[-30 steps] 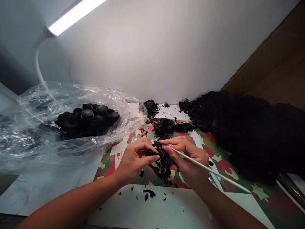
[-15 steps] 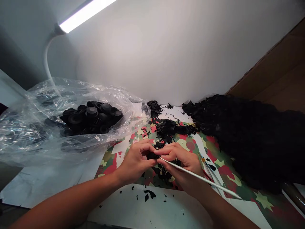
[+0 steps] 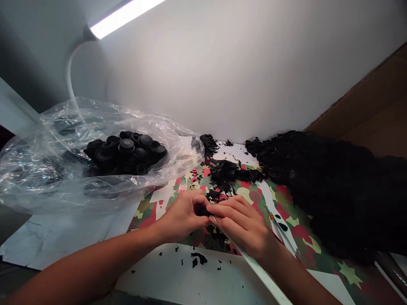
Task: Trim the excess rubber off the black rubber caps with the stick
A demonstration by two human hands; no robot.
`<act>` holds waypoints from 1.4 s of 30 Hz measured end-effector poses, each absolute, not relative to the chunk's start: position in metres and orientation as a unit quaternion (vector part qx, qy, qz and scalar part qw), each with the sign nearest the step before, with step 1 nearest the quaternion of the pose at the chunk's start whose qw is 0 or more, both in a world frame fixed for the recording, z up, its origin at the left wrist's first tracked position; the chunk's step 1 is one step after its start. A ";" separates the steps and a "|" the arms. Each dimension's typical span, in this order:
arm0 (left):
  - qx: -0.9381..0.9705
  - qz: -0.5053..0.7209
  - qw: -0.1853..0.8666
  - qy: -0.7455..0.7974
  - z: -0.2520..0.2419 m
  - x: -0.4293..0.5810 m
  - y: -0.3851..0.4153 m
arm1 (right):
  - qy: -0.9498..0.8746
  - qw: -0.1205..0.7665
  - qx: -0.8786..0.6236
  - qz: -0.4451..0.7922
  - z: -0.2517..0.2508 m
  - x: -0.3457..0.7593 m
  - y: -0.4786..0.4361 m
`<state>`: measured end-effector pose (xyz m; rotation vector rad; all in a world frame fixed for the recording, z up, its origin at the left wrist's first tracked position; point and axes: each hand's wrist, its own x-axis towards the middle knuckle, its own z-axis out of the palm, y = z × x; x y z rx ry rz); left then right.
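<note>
In the centre, my left hand (image 3: 182, 217) is closed around a small black rubber-looking part (image 3: 201, 210), mostly hidden by the fingers. My right hand (image 3: 246, 224) grips a long, slim white tool (image 3: 261, 271) whose thin tip meets the black part; its exact kind is unclear. The shaft slants toward the lower right, under my right forearm. Black scraps (image 3: 199, 259) lie on the white sheet below my hands, and more trimmings (image 3: 222, 171) are heaped just beyond them.
At left, a clear plastic bag (image 3: 152, 186) holds several round black rubber parts (image 3: 127, 146). A large black heap (image 3: 337, 186) fills the right, before a cardboard panel (image 3: 375, 97). Slim metal tools (image 3: 281, 233) lie right of my hand. A lamp (image 3: 127, 18) glows above.
The white tool's back end has swung downward and toward me. My right hand has turned over, its back now facing up more. My left hand keeps its hold on the black part.
</note>
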<state>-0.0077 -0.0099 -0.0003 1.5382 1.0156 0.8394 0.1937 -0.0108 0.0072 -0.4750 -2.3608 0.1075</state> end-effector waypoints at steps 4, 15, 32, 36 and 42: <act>0.665 0.336 0.510 0.430 -0.004 -0.008 -0.010 | -0.890 0.385 -0.242 0.040 0.005 0.195 -0.009; 0.691 0.446 0.363 0.438 0.008 -0.012 -0.007 | -0.709 0.450 -0.460 0.291 0.006 0.197 -0.002; 0.652 0.478 0.419 0.413 -0.002 -0.010 -0.007 | -0.699 0.353 -0.457 0.421 -0.002 0.179 -0.016; 0.520 0.481 0.563 0.425 -0.004 -0.006 -0.010 | -0.637 0.412 -0.475 0.446 -0.002 0.180 -0.011; 0.486 0.531 0.554 0.418 -0.007 -0.001 -0.012 | -0.537 0.403 -0.461 0.581 0.001 0.174 -0.011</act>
